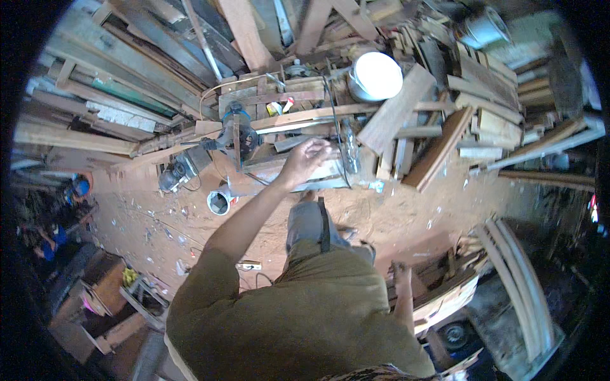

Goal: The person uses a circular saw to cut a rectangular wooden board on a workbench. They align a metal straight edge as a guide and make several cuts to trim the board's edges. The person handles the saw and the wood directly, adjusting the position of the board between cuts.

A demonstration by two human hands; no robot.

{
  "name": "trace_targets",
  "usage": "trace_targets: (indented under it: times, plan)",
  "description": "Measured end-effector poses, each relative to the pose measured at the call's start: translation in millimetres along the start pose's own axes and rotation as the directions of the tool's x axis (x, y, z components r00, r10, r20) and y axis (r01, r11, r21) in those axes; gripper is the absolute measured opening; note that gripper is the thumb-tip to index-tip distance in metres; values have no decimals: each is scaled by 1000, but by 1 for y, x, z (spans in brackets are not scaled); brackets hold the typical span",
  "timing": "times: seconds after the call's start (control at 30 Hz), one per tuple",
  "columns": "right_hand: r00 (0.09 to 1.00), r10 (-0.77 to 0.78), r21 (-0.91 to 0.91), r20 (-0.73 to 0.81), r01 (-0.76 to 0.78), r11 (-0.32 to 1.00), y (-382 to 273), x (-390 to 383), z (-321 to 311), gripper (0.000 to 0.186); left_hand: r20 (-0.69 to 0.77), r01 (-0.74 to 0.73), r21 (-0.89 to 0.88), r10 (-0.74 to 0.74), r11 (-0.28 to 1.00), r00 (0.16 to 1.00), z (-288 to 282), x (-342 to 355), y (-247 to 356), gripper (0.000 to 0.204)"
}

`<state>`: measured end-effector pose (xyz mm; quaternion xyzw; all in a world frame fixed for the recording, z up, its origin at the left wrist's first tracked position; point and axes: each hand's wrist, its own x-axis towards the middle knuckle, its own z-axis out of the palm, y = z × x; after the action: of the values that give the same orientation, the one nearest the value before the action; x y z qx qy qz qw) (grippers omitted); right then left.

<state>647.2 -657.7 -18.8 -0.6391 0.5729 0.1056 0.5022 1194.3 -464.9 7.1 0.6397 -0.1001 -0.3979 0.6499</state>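
My left hand (pixel 308 162) is stretched over the near edge of a cluttered wooden workbench (pixel 324 170), its fingers loosely curled and apart, with nothing visible in them. Just right of it lie a clear bottle (pixel 348 145) and a black cable (pixel 335 114). Left of that hand a dark power tool (pixel 236 133) sits on the bench, with a narrow upright strip of wood in front of it. My right hand (pixel 399 274) hangs low at my right side beside a stack of boards (pixel 445 305). Its fingers look apart, and I see nothing held there.
A white bucket (pixel 376 76) stands at the bench's back right. Planks (pixel 397 108) lean beside it, and timber piles up behind. Left of my legs are another power tool (pixel 178 174) and an open cylindrical container (pixel 219 201). Litter dots the dirt floor (pixel 146 222). People sit far left.
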Motion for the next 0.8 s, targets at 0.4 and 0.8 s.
trace_targets:
  times: [0.4,0.8]
  plan:
    - [998,-29,-49,59,32,998,-41,28,-25,25,-455,373,835,128,404,881,-241,248,-228,39]
    - [971,230,-161,67,-217,963,-89,-9,17,29,168,-158,954,18,-253,986,-197,223,-119,32]
